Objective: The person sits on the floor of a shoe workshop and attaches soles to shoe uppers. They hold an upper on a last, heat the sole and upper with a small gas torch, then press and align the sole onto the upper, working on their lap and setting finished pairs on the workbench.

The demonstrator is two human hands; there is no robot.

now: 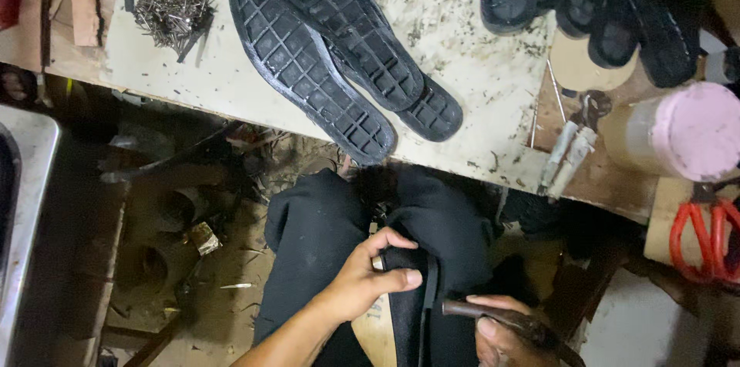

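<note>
My left hand (pixel 366 278) grips a black shoe upper (pixel 420 259) stretched on a pale last, held on my lap above my black trousers (pixel 312 236). Low in the view, my right hand (pixel 501 336) is closed around a dark metal tool (pixel 478 310) whose tip lies against the shoe's side. On the bench above lie two black rubber soles (pixel 308 66), tread side up, one partly over the other. A pile of small nails (pixel 169 6) sits at the bench's left end.
Several black shoes (pixel 609 5) crowd the bench's far right. A pink-capped jar (pixel 678 132), a pair of metal pliers (pixel 569 151) and red-handled scissors (pixel 705 240) lie at the right. A metal surface (pixel 27 205) is at the left. Scraps litter the floor (pixel 193 236).
</note>
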